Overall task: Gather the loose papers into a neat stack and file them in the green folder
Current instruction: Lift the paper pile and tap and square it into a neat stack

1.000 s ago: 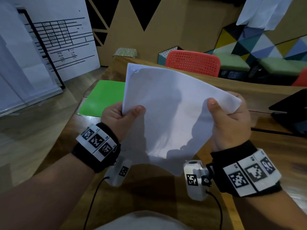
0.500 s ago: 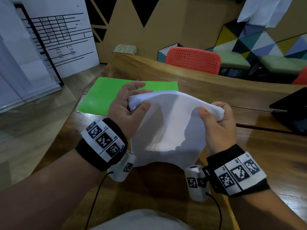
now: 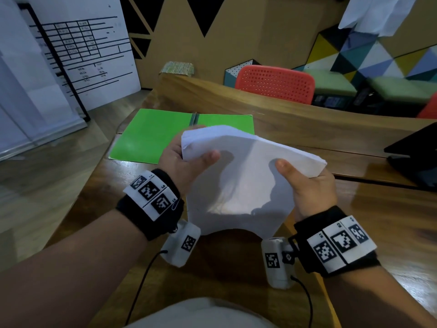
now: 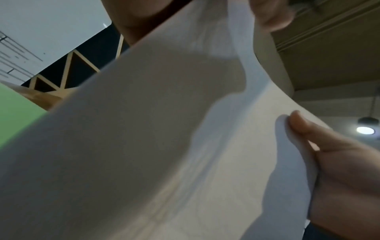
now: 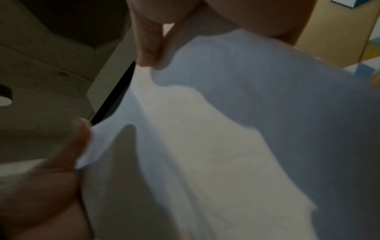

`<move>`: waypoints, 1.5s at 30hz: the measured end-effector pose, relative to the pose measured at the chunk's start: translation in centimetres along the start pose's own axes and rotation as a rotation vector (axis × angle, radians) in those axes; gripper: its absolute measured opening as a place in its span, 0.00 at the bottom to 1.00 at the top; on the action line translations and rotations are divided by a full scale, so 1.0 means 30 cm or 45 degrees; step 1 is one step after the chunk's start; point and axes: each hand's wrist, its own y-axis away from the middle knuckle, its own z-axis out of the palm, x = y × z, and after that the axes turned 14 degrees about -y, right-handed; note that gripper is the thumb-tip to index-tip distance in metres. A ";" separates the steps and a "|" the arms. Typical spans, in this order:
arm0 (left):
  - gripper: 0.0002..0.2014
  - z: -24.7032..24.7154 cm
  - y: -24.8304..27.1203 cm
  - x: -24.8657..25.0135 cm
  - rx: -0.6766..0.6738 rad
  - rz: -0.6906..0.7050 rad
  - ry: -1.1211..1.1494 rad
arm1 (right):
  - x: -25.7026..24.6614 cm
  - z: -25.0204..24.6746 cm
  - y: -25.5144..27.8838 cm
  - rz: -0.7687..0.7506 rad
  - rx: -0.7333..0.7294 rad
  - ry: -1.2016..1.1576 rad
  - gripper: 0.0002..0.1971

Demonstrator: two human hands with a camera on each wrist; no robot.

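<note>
A stack of white papers (image 3: 246, 176) is in the air over the wooden table (image 3: 390, 221), held at a slant with its far edge raised. My left hand (image 3: 201, 157) grips its left corner, thumb on top and fingers underneath. Over at the right edge, my right hand (image 3: 300, 176) holds it in the same way. Beyond the stack the green folder (image 3: 151, 136) lies open flat on the table, with a metal clip (image 3: 194, 118) at its spine. The papers (image 4: 164, 146) fill the left wrist view, and the papers (image 5: 226, 146) fill the right wrist view too.
A raised wooden ledge (image 3: 236, 100) runs behind the folder, with a red chair (image 3: 274, 84) past it. A black laptop (image 3: 416, 157) sits at the table's right side. A whiteboard (image 3: 82, 50) stands on the floor to the left.
The stack stood upright before me a second ago. Both hands have tipped it forward and lowered it, so the open green folder behind it now shows.
</note>
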 end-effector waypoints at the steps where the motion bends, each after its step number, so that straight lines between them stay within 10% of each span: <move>1: 0.13 0.007 0.002 0.007 0.048 -0.057 -0.036 | 0.005 0.009 0.007 0.007 0.033 -0.011 0.29; 4: 0.08 0.015 0.008 0.018 0.184 -0.093 -0.054 | -0.003 0.032 0.032 -0.010 0.069 -0.084 0.18; 9: 0.08 0.008 0.026 -0.006 0.141 -0.187 -0.111 | 0.024 0.033 0.043 0.053 0.068 -0.083 0.32; 41: 0.09 0.018 0.071 -0.061 0.138 -0.448 -0.228 | -0.002 -0.016 0.011 0.196 -0.041 -0.059 0.41; 45: 0.11 0.003 0.040 0.003 0.124 -0.284 -0.385 | -0.107 0.002 -0.018 -0.146 0.124 0.322 0.35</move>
